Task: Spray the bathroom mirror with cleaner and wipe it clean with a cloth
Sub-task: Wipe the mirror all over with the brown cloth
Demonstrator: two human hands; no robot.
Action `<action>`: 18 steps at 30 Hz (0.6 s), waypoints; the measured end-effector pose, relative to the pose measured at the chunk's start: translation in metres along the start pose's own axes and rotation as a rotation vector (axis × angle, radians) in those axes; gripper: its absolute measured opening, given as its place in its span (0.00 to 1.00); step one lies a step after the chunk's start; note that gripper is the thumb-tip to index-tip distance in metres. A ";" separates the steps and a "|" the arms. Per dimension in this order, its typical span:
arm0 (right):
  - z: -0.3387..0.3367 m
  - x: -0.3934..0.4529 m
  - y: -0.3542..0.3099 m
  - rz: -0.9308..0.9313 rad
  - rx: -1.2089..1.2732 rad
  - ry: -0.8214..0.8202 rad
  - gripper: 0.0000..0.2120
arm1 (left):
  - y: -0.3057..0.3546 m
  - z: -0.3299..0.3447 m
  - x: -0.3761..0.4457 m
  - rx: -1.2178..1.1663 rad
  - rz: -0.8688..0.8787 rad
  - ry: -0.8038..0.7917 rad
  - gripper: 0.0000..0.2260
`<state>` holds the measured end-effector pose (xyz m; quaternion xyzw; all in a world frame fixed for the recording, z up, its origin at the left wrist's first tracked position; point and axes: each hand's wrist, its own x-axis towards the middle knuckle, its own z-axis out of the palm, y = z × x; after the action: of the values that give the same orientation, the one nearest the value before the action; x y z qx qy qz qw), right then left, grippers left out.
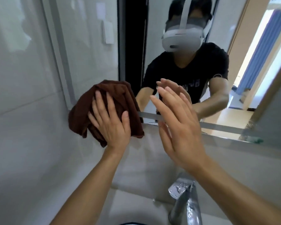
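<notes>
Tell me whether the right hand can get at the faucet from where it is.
Probably yes: the right hand is open, holds nothing, and hangs above the faucet with nothing between them; the left hand presses the brown cloth.

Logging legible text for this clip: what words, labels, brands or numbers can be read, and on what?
None can be read.
Black T-shirt reflected in the mirror: pale chest lettering, mirrored and blurred.
T-shirt sleeve: round emblem, too small.
White headset: faint mark on the front, illegible.
</notes>
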<state>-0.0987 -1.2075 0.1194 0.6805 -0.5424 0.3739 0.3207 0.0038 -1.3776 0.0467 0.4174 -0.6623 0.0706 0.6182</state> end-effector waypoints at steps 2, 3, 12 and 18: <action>-0.010 -0.018 0.010 0.035 0.005 0.005 0.25 | 0.023 0.005 -0.013 0.004 0.085 -0.020 0.29; -0.015 -0.026 0.014 0.051 0.002 0.013 0.26 | 0.036 0.007 -0.019 0.008 0.155 -0.033 0.28; -0.060 -0.080 0.031 0.204 -0.034 0.101 0.25 | 0.120 0.013 -0.050 0.088 0.594 -0.112 0.31; -0.091 -0.097 0.053 0.307 -0.120 0.165 0.26 | 0.189 0.022 -0.064 -0.116 0.834 -0.224 0.20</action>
<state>-0.1777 -1.0935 0.0845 0.5365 -0.6330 0.4399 0.3435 -0.1409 -1.2395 0.0653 0.0837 -0.8400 0.2313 0.4836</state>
